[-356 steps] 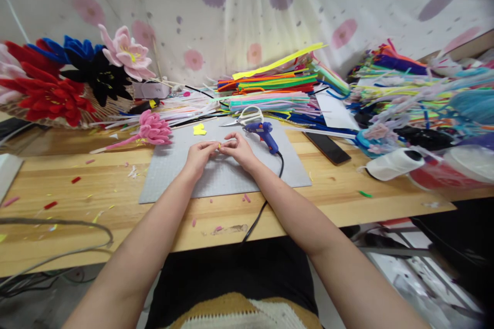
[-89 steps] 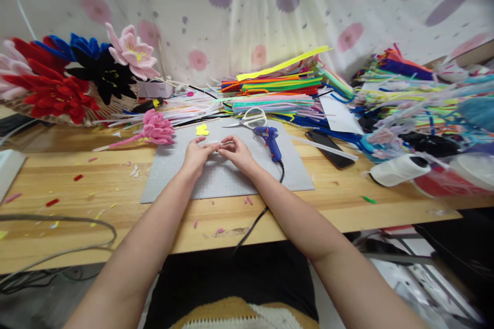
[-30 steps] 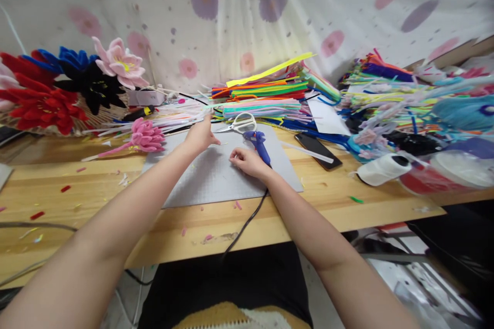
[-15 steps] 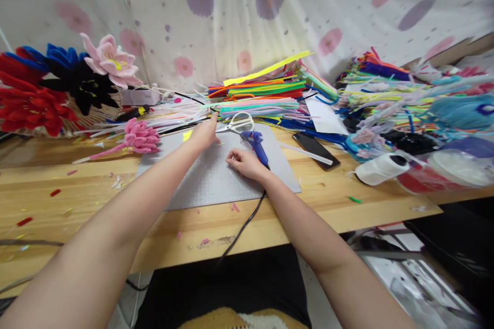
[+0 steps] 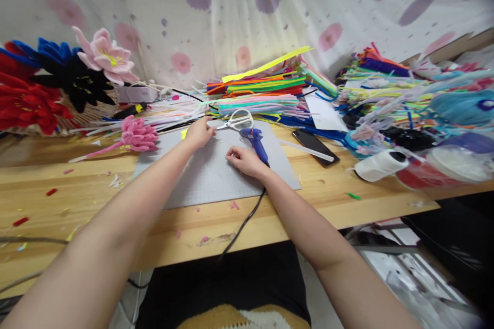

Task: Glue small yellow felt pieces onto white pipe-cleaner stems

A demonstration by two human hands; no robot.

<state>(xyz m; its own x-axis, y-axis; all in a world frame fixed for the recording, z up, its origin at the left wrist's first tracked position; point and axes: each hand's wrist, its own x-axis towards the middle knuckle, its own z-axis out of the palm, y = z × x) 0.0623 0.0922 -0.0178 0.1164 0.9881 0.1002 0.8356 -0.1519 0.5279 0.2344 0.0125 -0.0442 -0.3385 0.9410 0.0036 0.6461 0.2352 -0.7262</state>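
Note:
My left hand (image 5: pixel 199 133) is over the far part of a grey cutting mat (image 5: pixel 200 180), close to the blades of white-handled scissors (image 5: pixel 240 120). Its fingers are bent together, and whatever they may hold is too small to make out. A thin pale strand lies just right of it. On the mat, my right hand (image 5: pixel 244 160) rests with fingers curled and thumb against them; any small thing inside is hidden. Beside that hand lies a blue glue gun (image 5: pixel 255 144), its black cord running off the front edge. A yellow scrap (image 5: pixel 184 133) shows behind my left wrist.
Bundles of coloured pipe cleaners (image 5: pixel 262 105) line the back. A pink fuzzy flower (image 5: pixel 137 134) lies left of the mat; larger flowers (image 5: pixel 87 82) stand behind it. At right are a phone (image 5: pixel 314 148), a glue stick (image 5: pixel 309 151) and a white spool (image 5: pixel 380 165).
My left hand has drawn back from the pipe cleaners, and its outstretched index finger is now bent. My right hand stays in place. The view has shifted slightly.

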